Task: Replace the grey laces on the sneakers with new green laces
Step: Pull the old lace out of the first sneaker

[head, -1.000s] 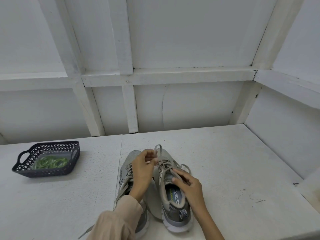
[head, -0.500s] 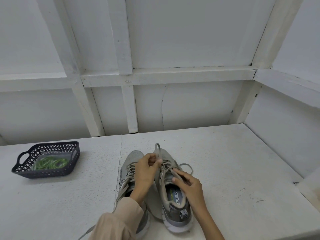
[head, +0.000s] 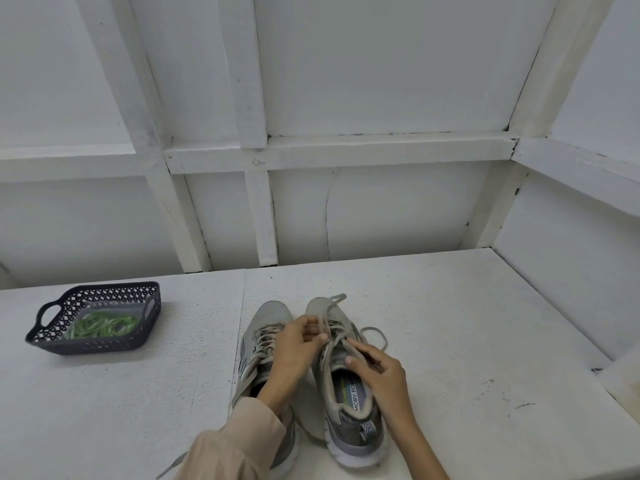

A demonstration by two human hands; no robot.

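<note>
Plainly we are near the start: both sneakers carry grey laces, and the green laces (head: 102,325) lie untouched in the basket (head: 46,337) by the counter's (head: 467,341) left edge, well apart from both hands. The right sneaker (head: 349,407) is the one in work. Its lace (head: 335,298) is untied, with one loop lying loose over the toe and another spilling onto the counter on its right side, yet as far as we can see it is threaded through the eyelets. The left sneaker (head: 268,315), just beside it, looks fully laced, with a loose end trailing toward the front edge beside our sleeve (head: 235,441). Our left hand (head: 294,344) reaches across the left sneaker and pinches a strand of the lace between thumb and fingertips above the right sneaker's upper eyelets. Our right hand (head: 379,374) grips the right sneaker at the tongue and top eyelets, forefinger stretched along the lacing; whether it also pinches a strand we cannot tell. The pair stands at the middle of the front edge, toes toward the back edge. By our reckoning, nearly everything is left: drawing out both grey laces, then threading green ones into both sneakers.
</note>
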